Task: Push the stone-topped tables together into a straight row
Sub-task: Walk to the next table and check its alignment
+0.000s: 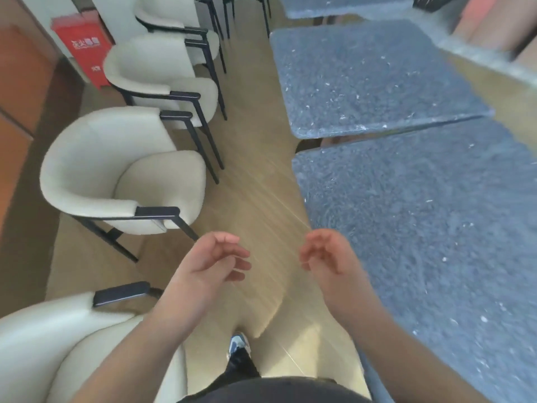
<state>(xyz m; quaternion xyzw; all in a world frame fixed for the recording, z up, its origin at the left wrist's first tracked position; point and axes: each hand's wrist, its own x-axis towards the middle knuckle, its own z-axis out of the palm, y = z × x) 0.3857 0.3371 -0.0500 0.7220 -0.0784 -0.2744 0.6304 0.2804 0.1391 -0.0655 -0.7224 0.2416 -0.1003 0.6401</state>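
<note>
Three stone-topped tables in a line up the right side: nearest tabletop (430, 228) just right of the right-hand fingers (312, 253), middle tabletop (369, 80) beyond it and well ahead of both hands, far tabletop (343, 5) at the top edge, only partly in view. Narrow gap between nearest and middle tabletops, with the middle one angled slightly so the edges do not run parallel. Another gap between middle and far ones. Right hand (327, 257) raised over the wooden floor (261, 170), close beside the nearest tabletop's left edge but not touching it, fingers loosely curled, half open, holding nothing. Left hand (212, 260) level with it, apart from it, fingers (232, 254) likewise loosely curled and empty. Cream armchairs (116, 173) with dark frames lined up left of the left-hand fingers, one more at the bottom left corner. Red box (82, 45) against the wall far ahead and left. Shoe (238, 343) on the floor below the hands.
</note>
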